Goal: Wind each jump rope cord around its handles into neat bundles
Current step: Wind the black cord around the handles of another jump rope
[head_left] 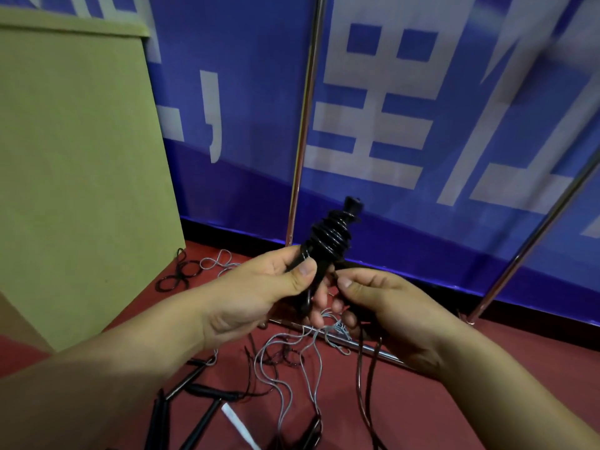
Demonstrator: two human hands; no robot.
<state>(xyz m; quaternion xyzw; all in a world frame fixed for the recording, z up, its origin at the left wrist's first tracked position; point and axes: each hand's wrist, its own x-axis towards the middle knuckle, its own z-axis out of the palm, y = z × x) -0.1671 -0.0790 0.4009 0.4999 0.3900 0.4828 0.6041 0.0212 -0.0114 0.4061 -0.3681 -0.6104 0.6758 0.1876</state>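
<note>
sports hall: red floor (422,401), blue banner (406,206).

Loose ropes (285,362) and black handles (201,417) cover the red floor (438,401) below. A box (81,173) blocks the left (poles (302,125) stand behind).

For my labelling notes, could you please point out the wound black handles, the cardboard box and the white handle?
wound black handles (331,237), head view, coiled cord.
cardboard box (74,157), head view, front face.
white handle (238,425), head view, middle.

single head-worn wide-angle view, looking forward and down, close above both hands, toward red floor (422,401) and blue banner (246,92).
</note>
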